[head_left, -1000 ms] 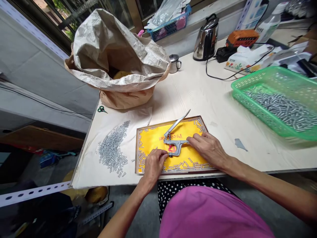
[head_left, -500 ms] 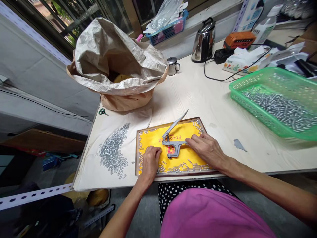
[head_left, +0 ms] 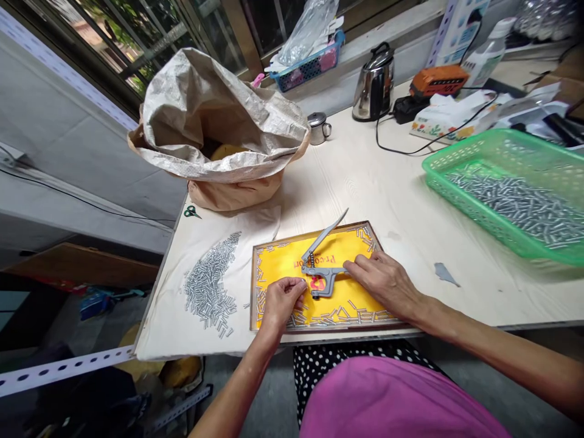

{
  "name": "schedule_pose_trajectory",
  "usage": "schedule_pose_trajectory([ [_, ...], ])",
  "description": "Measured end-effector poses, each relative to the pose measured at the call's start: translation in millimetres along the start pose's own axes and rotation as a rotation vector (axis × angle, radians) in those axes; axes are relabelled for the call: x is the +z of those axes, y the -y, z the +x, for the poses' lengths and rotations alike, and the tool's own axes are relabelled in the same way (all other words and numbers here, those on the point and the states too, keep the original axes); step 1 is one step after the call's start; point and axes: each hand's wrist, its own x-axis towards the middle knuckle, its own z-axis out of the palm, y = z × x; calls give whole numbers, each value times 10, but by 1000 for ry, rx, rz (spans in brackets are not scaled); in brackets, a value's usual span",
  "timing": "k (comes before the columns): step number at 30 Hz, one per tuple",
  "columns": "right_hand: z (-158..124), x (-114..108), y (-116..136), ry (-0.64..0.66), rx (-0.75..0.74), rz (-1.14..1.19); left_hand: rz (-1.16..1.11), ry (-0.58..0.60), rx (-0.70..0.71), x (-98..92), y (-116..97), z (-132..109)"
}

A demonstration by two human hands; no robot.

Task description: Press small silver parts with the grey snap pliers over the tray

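Snap pliers [head_left: 322,264] lie on a yellow tray [head_left: 310,235] near the front edge of the table [head_left: 401,182], long handle pointing away and rightward. Right hand [head_left: 387,283]: released, fingertips resting on the lower arm. Left hand [head_left: 280,304]: fingers pinched beside the pliers' head; any held item hidden.

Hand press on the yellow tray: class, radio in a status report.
Left hand: fingertips beside metal hand press, hold unclear. Right hand: fingers on its handle, press lying on yellow-lined tray. Loose metal tubes along tray edges.
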Motion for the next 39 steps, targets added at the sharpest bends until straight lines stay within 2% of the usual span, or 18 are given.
schedule_pose_trajectory([
  [7, 6, -23, 12, 27, -24, -4, 2, 32, -57, 99, -19, -18],
  [16, 7, 17, 19, 83, -60, -16, 115, 118, -119, 79, -76, 12],
  [24, 3, 91, 29, 169, -82, -37, 86, 157, -308, 63, -162, 19],
  [30, 4, 84, 28, 245, -104, 4, 208, 212, -335, 51, -232, 63],
  [39, -3, 156, 27, 217, -124, 44, 263, 263, -314, 19, -137, 46],
])
